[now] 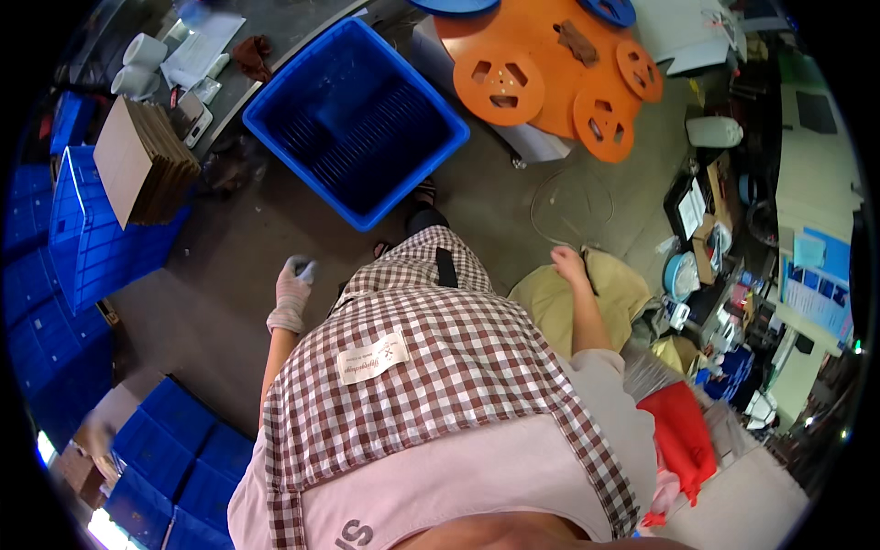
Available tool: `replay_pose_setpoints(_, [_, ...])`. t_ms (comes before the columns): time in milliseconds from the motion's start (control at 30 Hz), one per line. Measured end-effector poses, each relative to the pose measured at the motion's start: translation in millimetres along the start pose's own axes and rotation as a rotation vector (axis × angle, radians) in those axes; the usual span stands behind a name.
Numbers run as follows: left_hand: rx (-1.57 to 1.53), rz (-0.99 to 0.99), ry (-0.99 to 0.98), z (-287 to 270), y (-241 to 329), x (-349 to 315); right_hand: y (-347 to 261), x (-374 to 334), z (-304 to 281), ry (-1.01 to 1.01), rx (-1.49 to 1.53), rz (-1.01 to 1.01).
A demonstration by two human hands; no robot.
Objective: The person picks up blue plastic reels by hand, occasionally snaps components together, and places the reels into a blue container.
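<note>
My left hand, in a pale knit glove with grey fingertips, hangs at my left side with its fingers curled in. Nothing shows in it. On my right, my bare right hand is closed in a loose fist, with nothing sticking out of it. It appears just above a khaki cloth-like thing; whether they touch I cannot tell. Ahead of me stands a blue plastic crate with ridged inner surfaces and no contents visible. Both hands are apart from it.
An orange-topped table with orange reels stands ahead right. At left, stacked cardboard sheets rest by a blue crate; more blue boxes stand behind. A thin wire loop lies on the floor near a cluttered bench.
</note>
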State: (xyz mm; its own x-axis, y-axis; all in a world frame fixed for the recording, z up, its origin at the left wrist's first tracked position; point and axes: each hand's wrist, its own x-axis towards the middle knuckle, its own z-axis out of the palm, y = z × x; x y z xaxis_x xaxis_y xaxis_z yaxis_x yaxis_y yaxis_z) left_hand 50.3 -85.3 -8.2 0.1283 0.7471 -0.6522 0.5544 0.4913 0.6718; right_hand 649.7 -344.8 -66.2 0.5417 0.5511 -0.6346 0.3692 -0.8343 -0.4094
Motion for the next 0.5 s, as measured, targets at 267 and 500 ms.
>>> replay_pose_setpoints(267, [0.027, -0.309, -0.063, 30, -85, -25, -345, 129, 20, -0.06, 0.079, -0.698])
replay_pose_setpoints(500, [0.038, -0.283, 0.128, 86, -128, -99, -570, 276, 46, 0.153, -0.346, -0.928])
